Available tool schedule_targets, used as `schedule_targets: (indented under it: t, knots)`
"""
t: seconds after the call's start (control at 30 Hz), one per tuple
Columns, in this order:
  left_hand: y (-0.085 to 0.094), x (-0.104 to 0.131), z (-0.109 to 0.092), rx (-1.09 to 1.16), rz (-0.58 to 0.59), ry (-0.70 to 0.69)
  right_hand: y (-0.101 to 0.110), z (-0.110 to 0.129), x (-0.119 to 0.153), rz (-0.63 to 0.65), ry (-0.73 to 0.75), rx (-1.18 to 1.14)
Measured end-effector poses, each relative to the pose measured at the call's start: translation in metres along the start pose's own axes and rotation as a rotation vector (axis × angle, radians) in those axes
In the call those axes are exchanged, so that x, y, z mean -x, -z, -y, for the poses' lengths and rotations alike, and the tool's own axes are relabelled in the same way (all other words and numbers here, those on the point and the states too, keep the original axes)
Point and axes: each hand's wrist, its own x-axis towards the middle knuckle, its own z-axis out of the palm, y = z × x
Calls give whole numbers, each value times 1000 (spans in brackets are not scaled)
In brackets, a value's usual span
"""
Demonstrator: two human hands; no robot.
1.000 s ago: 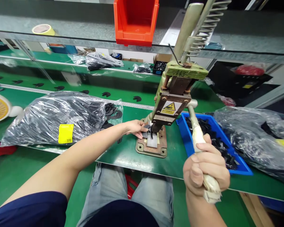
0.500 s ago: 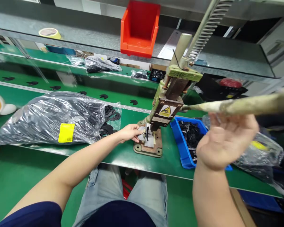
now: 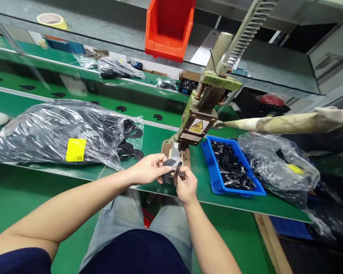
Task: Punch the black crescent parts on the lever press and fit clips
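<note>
My left hand (image 3: 153, 167) is closed on several flat black curved pieces (image 3: 167, 173), held in front of the press base. My right hand (image 3: 188, 185) pinches another black curved piece (image 3: 177, 173) by its side, close against the left-hand ones. Just behind both hands stands the hand press (image 3: 194, 121), a worn green and brown machine with a warning label. Its wrapped lever (image 3: 288, 122) sticks out to the right with no hand on it. Part of the press base is hidden by my fingers.
A clear bag of black pieces (image 3: 54, 129) lies left, with loose pieces at its mouth. On the right are a blue bin of small black parts (image 3: 233, 167) and another plastic bag (image 3: 277, 163). A red bin (image 3: 169, 30) and tape roll (image 3: 52, 21) sit on the shelf above.
My right hand has come down from the lever to the front of the press and now grips a black piece. My left hand has drawn slightly back from the base, holding black pieces.
</note>
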Motion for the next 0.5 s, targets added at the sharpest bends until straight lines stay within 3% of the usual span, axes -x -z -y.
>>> schedule_targets:
  t: [0.17,0.23,0.37,0.5]
  knots:
    - [-1,-3,-7,-7,113,77,4,7,7,-15,-20,50]
    - [1,-6,-7,-37,109,73,9,9,7,11,-9,87]
    - [4,-6,-2,-165,16,34,23,14,3,61,62,174]
    - [0,4,-7,-482,-232,-255,30,15,2,93,128,232]
